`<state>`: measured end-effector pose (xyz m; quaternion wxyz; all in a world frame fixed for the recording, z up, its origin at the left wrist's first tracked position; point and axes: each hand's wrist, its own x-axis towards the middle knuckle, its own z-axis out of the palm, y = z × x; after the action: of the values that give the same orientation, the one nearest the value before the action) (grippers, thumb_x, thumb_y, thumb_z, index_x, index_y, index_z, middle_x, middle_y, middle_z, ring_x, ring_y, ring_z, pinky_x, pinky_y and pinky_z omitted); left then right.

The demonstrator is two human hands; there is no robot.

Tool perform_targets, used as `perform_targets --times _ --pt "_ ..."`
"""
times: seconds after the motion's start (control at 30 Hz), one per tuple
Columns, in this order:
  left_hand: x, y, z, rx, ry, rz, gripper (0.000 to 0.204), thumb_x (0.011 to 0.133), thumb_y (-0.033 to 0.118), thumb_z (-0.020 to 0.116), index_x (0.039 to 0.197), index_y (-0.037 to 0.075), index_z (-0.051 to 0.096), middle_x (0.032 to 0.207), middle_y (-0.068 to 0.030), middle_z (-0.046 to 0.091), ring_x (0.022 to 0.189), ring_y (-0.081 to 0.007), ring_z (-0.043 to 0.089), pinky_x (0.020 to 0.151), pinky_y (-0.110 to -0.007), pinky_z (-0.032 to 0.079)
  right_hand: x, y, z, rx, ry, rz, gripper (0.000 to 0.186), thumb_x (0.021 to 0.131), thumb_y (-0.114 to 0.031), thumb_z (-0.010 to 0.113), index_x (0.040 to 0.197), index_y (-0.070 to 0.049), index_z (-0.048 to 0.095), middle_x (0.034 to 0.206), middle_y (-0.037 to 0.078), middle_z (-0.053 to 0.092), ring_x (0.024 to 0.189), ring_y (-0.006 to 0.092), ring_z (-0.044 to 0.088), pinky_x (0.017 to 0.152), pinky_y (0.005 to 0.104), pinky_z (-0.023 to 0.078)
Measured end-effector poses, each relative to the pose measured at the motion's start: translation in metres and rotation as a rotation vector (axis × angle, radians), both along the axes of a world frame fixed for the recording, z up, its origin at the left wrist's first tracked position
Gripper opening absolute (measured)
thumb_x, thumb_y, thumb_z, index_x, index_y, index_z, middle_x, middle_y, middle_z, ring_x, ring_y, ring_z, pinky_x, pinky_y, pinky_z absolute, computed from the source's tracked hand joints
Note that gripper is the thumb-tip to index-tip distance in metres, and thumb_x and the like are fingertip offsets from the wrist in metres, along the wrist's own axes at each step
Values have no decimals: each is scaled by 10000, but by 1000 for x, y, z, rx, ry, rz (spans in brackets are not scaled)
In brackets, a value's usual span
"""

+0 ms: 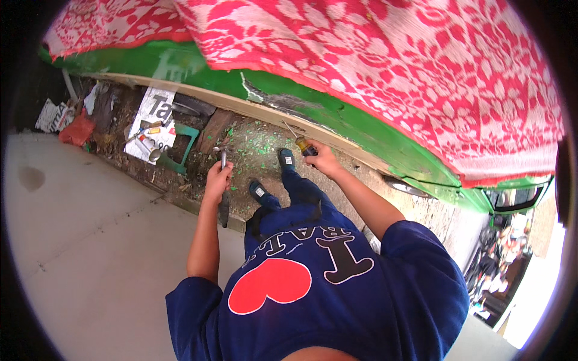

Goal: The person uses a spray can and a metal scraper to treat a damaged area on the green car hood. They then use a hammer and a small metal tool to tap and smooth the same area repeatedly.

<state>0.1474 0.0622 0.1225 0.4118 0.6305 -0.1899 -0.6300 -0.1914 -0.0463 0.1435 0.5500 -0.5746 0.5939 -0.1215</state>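
Observation:
My left hand is wrapped round a hammer, its small metal head pointing away from me and its dark grip hanging below my fist. In my right hand is a screwdriver with a yellow and black handle. The screwdriver's thin shaft points up and left, close to the beige lower strip of a green vehicle body. Whether its tip touches that strip I cannot tell. Further up, a scraped patch shows grey and black where the green paint is gone.
A red and white floral cloth drapes over the vehicle. Green flakes litter the dirt by my feet. To the left lie a printed white board with a can on it, and a green plastic frame. A pale concrete ledge runs nearby.

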Motion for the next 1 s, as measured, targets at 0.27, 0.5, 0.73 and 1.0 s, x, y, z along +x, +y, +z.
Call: perform_targets --times 0.27,0.5,0.73,1.0 --pt "-17 -23 20 -29 51 -91 222 950 108 569 1167 64 583 748 -36 584 581 -132 564 503 -292 444 -60 52 34 217 -361 -358 584 755 15 607 1303 -112 449 1094 93 667 777 136 616 548 260 481" --pt "-46 -43 30 -62 -93 -453 285 981 144 568 1253 59 553 740 -3 544 604 -110 536 511 -284 435 -90 83 48 245 -478 -492 537 748 -19 584 1277 -49 494 1034 94 660 676 137 609 513 263 476" --pt "-75 -43 48 -65 -98 -513 413 942 59 577 1347 49 497 796 -19 588 688 -119 611 543 -285 457 -124 68 53 236 -528 -358 516 755 -47 589 1272 -45 593 1044 69 658 743 143 647 571 275 504" --pt "-125 -50 65 -55 -207 -532 356 959 71 555 1310 92 506 865 -32 611 605 -114 535 519 -290 443 -150 36 54 289 -762 -345 358 854 -42 585 1207 -68 535 1085 96 630 788 182 671 622 278 540"
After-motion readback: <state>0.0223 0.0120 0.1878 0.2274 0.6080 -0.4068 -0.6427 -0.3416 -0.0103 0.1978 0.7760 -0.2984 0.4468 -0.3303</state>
